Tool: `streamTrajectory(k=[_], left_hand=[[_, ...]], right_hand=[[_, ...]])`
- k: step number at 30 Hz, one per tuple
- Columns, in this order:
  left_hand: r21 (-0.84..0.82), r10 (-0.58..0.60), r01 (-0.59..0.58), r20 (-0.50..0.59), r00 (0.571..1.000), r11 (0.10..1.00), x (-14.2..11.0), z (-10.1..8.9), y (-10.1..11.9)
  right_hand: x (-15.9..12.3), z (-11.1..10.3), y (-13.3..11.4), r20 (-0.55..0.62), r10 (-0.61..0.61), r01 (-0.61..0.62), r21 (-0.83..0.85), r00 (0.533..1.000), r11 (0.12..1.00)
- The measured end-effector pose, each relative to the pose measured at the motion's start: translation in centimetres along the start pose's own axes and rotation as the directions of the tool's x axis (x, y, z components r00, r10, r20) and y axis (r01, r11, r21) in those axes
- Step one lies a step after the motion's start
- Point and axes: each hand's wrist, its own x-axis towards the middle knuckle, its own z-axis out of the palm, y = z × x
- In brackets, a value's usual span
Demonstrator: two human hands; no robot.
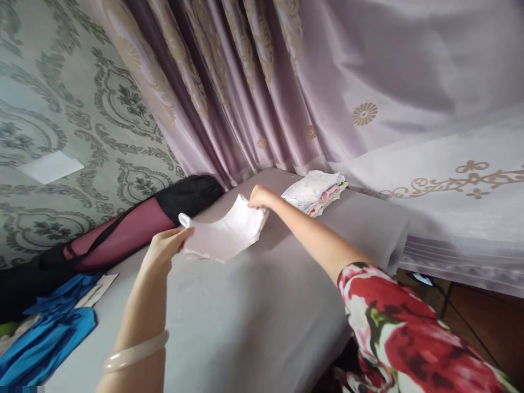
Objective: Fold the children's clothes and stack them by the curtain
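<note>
A pale pinkish-white cloth [223,234] hangs stretched between my two hands over the grey-covered bed. It looks like a small garment, though its exact kind does not show. My left hand [166,245] pinches its left corner, where a white edge sticks up. At the upper right edge, my right hand [260,197] is closed on the same cloth. Just beyond my right wrist lies a stack of folded cloths [314,191], white with colourful prints, and partly hidden by my forearm.
A long black and maroon bag [123,229] lies along the wallpapered wall. Blue fabric [53,344] is heaped on the bed [229,333] at the lower left. Purple curtains [245,82] hang behind the bed. A cable runs over the floor [483,322] at the right.
</note>
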Motion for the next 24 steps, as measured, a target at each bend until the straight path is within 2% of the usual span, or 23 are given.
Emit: streamTrajectory(k=[2, 3, 7, 10, 15, 20, 24], left_hand=[[-0.146, 0.005, 0.006, 0.074, 0.997, 0.989, -0.1, 2.4, 1.8], [-0.209, 0.011, 0.008, 0.091, 0.996, 0.978, -0.3, 3.7, 2.8], [-0.383, 0.062, -0.016, 0.106, 0.992, 0.924, -1.4, 8.8, 6.9], [-0.488, 0.072, 0.013, 0.155, 0.985, 0.873, -2.3, 12.3, 9.5], [-0.618, 0.107, 0.077, 0.256, 0.961, 0.783, -2.9, 17.7, 11.9], [-0.647, 0.069, 0.209, 0.377, 0.924, 0.733, -3.2, 22.5, 12.6], [-0.614, -0.005, 0.312, 0.448, 0.894, 0.725, -3.6, 25.0, 12.6]], right_hand=[[0.1, -3.1, 1.1, 0.072, 0.093, -0.091, -0.029, 0.993, 0.995], [0.1, -4.5, 1.6, 0.072, 0.137, -0.135, -0.032, 0.988, 0.990], [0.6, -9.2, 4.4, -0.027, 0.301, -0.301, 0.017, 0.953, 0.953], [1.1, -11.6, 7.3, -0.143, 0.359, -0.345, 0.109, 0.922, 0.932], [1.2, -14.0, 11.5, -0.362, 0.361, -0.344, 0.112, 0.859, 0.932], [0.4, -14.8, 13.4, -0.440, 0.331, -0.365, 0.008, 0.835, 0.931], [0.1, -14.5, 14.6, -0.505, 0.338, -0.402, -0.019, 0.794, 0.916]])
